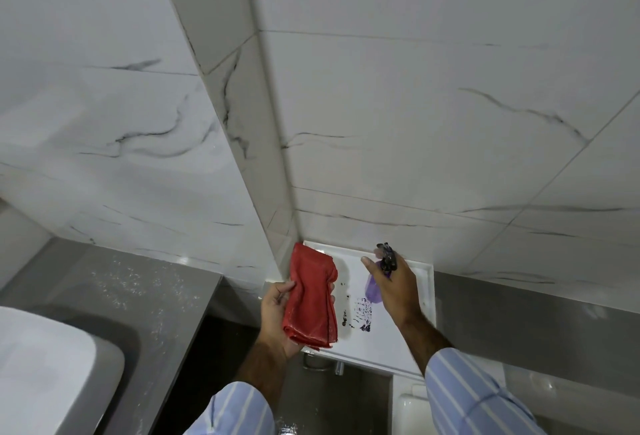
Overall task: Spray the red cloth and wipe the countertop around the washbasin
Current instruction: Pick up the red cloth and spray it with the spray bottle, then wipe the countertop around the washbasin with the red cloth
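My left hand [277,313] holds a folded red cloth [311,299] upright, its flat face turned toward the right. My right hand [398,287] grips a purple spray bottle [373,287] with a dark trigger head [387,256], and the nozzle points left toward the cloth. Both hands are raised over a white tank lid [388,344]. The grey countertop [138,292] lies at the lower left. The white washbasin [48,372] shows at the bottom left corner, partly cut off by the frame edge.
White marble-veined wall tiles [415,105] fill most of the view, with a wall corner [270,157] running down to the lid. Dark and purple marks [363,313] stain the white lid. A dark gap [214,348] separates the counter from the tank.
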Available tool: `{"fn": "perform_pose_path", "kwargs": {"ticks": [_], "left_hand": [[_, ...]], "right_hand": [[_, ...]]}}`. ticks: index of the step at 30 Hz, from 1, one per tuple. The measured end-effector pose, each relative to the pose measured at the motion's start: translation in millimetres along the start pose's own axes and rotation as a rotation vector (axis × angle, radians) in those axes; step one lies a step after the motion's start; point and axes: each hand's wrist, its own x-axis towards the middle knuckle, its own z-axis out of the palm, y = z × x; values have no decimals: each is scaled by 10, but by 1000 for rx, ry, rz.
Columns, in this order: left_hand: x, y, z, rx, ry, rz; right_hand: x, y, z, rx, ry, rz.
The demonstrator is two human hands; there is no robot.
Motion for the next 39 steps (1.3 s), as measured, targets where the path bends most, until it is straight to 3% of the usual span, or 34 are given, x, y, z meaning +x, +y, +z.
{"fn": "perform_pose_path", "kwargs": {"ticks": [3, 7, 9, 12, 14, 17, 20, 24, 27, 31, 36, 39], "left_hand": [[-41, -11, 24, -6, 1, -4], [-194, 11, 49, 30, -23, 7], [-342, 35, 67, 49, -33, 21], [-647, 121, 44, 51, -97, 16], [-869, 210, -72, 79, -163, 8], [-1141, 409, -367, 100, -278, 33], [-1414, 775, -697, 102, -300, 60], [-1693, 1508, -1232, 397, 25, 50], [-1874, 2222, -1610, 626, 205, 124], [-2001, 3237, -2044, 948, 405, 240], [-1842, 4410, -2472, 1427, 633, 402], [-1554, 4860, -2674, 1719, 744, 358]], "right_hand": [[-31, -46, -112, -135, -34, 133], [-563, -132, -447, -79, 262, 56], [-858, -182, -379, -2, 120, 65], [-999, -472, 72, 170, -313, 280], [-918, -680, 449, 339, -484, 414], [-748, -1018, 920, 503, -588, 497], [-668, -1305, 1400, 409, -640, 455], [-596, -1592, 2113, 336, -646, 372], [-541, -1752, 2790, 296, -651, 321], [-376, -1892, 3722, 69, -690, 159], [-92, -2004, 4713, -373, -785, -183], [-17, -1862, 5251, -577, -766, -488]]}}
